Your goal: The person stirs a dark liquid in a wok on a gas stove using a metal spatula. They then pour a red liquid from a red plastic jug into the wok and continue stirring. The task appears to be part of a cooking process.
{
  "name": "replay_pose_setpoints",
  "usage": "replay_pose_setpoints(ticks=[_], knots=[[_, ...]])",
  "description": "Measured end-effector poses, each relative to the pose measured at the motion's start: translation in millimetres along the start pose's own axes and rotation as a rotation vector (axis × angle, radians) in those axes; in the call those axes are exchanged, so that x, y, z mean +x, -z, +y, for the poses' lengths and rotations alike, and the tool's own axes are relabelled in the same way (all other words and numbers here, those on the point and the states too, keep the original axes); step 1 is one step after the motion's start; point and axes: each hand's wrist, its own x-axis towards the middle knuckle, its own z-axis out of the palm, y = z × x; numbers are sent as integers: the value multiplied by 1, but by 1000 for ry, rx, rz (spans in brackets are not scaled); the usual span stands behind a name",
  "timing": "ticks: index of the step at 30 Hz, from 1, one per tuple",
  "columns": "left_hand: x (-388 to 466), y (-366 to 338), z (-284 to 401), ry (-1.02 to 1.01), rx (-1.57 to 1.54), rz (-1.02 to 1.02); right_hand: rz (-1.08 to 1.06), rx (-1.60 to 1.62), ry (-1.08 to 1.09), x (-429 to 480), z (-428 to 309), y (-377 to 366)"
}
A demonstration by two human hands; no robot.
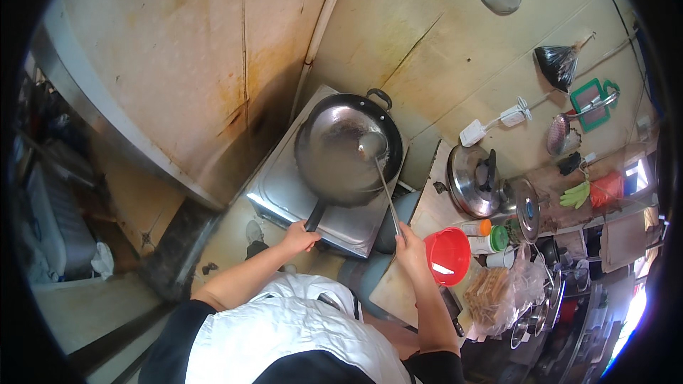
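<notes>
A dark wok (333, 133) rests on a stainless-steel stove (277, 186), with cloudy liquid (331, 170) pooled inside it. My left hand (300, 236) grips the wok's black handle (316, 217) at the near side. In my right hand (411, 245) is the metal shaft of a ladle (390, 197). The ladle's bowl (372, 146) lies over the right part of the wok, close to its inner wall. A small loop handle (380, 97) stands out from the wok's far rim.
Right of my right hand, a red plastic bowl (448, 256) stands on a counter (392, 288) with lidded jars (499, 238), a cleaver (451, 304) and bagged food (485, 296). Behind them sits a metal pot lid (472, 181). A tiled wall (416, 64) borders the stove; gas cylinders (357, 282) stand below.
</notes>
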Motion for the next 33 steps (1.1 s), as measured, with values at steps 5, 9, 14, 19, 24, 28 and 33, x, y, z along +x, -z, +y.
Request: replay_pose_setpoints(ticks=[5,9,14,19,24,28,33], knots=[[-1,-1,4,29,-7,-7,-22,50,94,1,-3,-3],[-3,-1,8,52,38,10,55,-10,59,9,-1,-6],[-4,0,6,40,4,-6,-50,154,-33,-7,9,1],[0,-2,6,54,-1,-21,3,190,124,0,1,-11],[5,2,3,43,40,-25,158,-81,3,3,-1,-8],[6,2,-3,35,30,-32,123,58,37,-16,25,9],[5,1,2,79,60,-23,-119,389,-120,10,50,-6]])
